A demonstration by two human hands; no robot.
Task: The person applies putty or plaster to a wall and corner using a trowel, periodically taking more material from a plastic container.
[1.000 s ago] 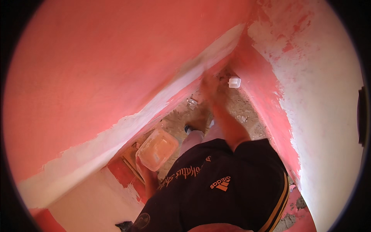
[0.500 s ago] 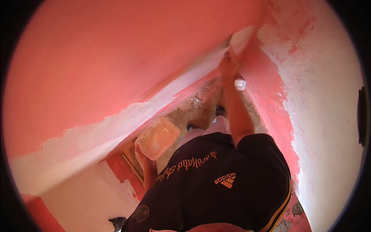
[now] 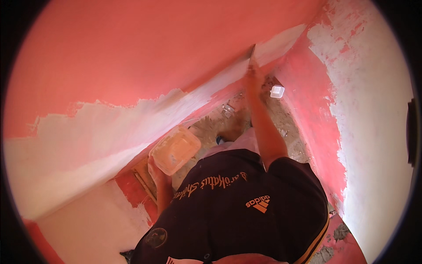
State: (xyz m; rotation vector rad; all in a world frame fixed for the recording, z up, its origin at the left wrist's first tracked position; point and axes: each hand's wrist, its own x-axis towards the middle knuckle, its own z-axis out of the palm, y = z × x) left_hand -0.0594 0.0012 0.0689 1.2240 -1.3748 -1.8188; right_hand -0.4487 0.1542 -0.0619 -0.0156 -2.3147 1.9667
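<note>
My left hand (image 3: 158, 173) is closed on the edge of a shallow rectangular plastic tub (image 3: 176, 150), tilted so that its inside shows, with smears of pale paste in it. My right hand (image 3: 252, 75), a little blurred, reaches far forward on an outstretched arm. It grips a putty knife (image 3: 252, 52), whose thin blade stands against the pink-red wall (image 3: 145, 53). Along that wall's lower part runs a ragged whitish coat of paste (image 3: 118, 125), and the blade is at its far upper edge. My fingers hide the knife's handle.
The right wall (image 3: 373, 88) is coated whitish above a red strip and closes in towards the far corner. A small white square container (image 3: 277, 91) lies on the dirty floor (image 3: 281, 116) there. Wooden strips (image 3: 145, 185) lean beside my left forearm.
My right hand with the putty knife has moved slightly left and lower along the wall. My view has shifted a little; the tub stays in my left hand.
</note>
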